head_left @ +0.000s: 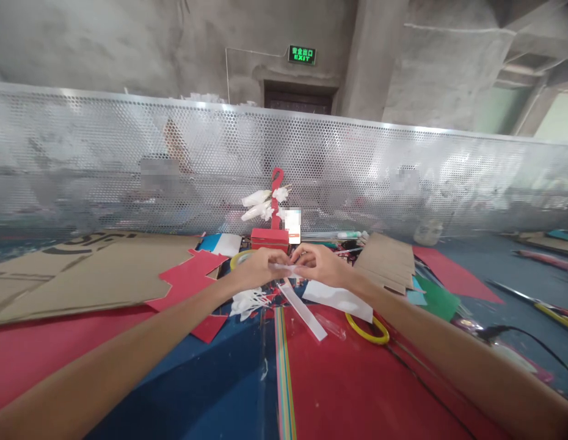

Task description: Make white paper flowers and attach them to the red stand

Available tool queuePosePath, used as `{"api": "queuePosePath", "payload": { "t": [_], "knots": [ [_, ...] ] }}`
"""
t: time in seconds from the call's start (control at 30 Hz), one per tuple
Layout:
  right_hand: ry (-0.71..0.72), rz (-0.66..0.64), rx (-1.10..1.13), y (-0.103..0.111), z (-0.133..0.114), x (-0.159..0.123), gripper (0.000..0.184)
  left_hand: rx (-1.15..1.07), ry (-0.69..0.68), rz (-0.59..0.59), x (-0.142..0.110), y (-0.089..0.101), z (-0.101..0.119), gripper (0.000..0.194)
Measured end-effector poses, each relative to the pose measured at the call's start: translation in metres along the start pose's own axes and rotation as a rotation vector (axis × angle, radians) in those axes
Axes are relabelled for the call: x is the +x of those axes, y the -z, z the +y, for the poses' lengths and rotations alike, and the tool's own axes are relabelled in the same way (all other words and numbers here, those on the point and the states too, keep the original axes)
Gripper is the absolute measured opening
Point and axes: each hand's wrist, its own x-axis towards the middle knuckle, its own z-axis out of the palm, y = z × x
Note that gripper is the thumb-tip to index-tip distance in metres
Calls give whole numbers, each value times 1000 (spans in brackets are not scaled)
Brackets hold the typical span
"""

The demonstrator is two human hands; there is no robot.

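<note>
Out in front of me, my left hand [259,267] and my right hand [321,264] meet, fingertips pinched on a small strip of thin white paper [286,269]. Part of the strip is hidden behind the fingers. Below them, a longer white paper strip [305,311] slants across a red sheet. A wider white paper piece [339,297] lies beside my right wrist. White scraps [250,301] are heaped under my left hand. Just behind the hands stands a red box [269,237] with a looped red upright [277,214] bearing white flowers [259,205].
Cardboard [96,269] and cut red card [192,275] cover the left. On the right are stacked brown card [385,263], a green sheet [434,297], a yellow ring [369,330] and a yellow-handled tool [554,315]. A perforated metal screen [348,165] stands behind.
</note>
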Motion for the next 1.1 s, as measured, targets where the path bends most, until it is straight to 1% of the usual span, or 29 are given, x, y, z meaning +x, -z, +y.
{"api": "queuePosePath", "payload": {
  "t": [0.17,0.3,0.43,0.5,0.6,0.67,0.77,0.87,1.0,1.1],
  "knots": [
    [15,45,-37,3,6,2,22,6,16,-60,3,5,-5,30],
    [30,29,-43,2,7,2,20,21,14,-54,1,5,0,30],
    [53,7,-78,2,1,0,22,-3,13,-62,0,2,1,30],
    [106,-1,-172,1,-4,-3,28,-32,26,-73,1,1,-2,30],
    [243,-14,-431,-1,-8,-7,35,-78,62,-107,3,1,-6,32],
    [318,-15,-593,-4,-8,-8,30,-109,95,-136,3,1,-7,33],
    [353,-6,-734,-7,-6,-9,21,-153,129,-161,1,2,-5,35],
    [378,-11,-762,-4,-4,-9,23,-169,158,-172,0,5,-2,36],
    [448,-32,-721,5,-5,-9,20,-163,194,-184,0,7,-4,39],
    [488,-34,-665,10,-7,-9,17,-141,171,-222,2,8,-7,39]
  ]
}}
